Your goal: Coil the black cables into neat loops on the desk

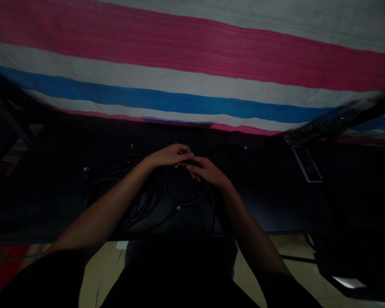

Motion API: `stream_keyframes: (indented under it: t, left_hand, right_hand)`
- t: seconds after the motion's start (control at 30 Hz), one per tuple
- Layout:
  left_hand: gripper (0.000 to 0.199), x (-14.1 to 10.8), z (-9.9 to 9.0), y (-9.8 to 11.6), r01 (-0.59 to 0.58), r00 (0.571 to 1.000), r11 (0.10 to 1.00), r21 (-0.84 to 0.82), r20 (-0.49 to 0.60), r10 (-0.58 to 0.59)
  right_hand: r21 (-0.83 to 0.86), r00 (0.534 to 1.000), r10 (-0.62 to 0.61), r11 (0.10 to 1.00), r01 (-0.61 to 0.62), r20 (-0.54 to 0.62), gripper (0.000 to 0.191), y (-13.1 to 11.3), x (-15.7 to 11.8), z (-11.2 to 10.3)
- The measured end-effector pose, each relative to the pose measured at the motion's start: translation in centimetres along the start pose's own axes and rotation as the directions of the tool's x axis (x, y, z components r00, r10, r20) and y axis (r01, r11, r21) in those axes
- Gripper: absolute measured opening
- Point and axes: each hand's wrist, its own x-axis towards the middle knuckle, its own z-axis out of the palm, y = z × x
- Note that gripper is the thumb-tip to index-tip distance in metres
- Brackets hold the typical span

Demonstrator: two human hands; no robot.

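Black cable loop (186, 204), round and slim, sits in front of my body near the middle of the dark bench (269, 218), its top edge at my fingers. My left grip (183, 159) pinches it there, thumb laid out straight and fingers bent; my right grip (197, 167) meets it from the other side, fingers curled over the same stretch. I'd judge the two are brought together so the turns lie gathered at one point while the lower curve opens into a ring. Whether that curve rests on the surface or hangs just above it, I cannot tell in this dimness.

The jacket looks smooth, with a faint shine along the bend, springy enough, I suspect, to want a hold on both sides. Beside it, under and past my left forearm, a looser heap of black cables (144, 207) spreads in overlapping arcs, probably set aside to leave me working room. A pale, hard-looking connector (179, 208) pokes out just below the ring. The flat, rectangular phone (307, 164) lies well apart on the right. Beyond hangs a creased, woven-looking striped sheet (192, 47).
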Motion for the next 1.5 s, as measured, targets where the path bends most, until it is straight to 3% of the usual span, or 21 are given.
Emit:
stream_keyframes:
  t: [0.3,0.83,1.5]
  left_hand:
    - [0.031,0.1,-0.1,0.0,-0.022,1.000,1.000,0.012,0.022,0.022]
    - [0.024,-0.1,0.3,1.2,0.043,0.999,0.995,0.094,-0.034,-0.040]
    - [0.021,-0.4,0.4,1.6,0.073,0.997,0.996,0.048,-0.021,-0.072]
  right_hand:
    - [-0.004,1.000,-0.003,1.000,0.003,0.013,0.027,-0.4,0.0,0.1]
    - [-0.038,1.000,-0.014,0.999,0.014,0.004,0.027,-0.6,-0.1,0.1]
    - [-0.009,1.000,-0.012,1.000,0.012,0.000,0.028,-0.6,0.0,0.2]
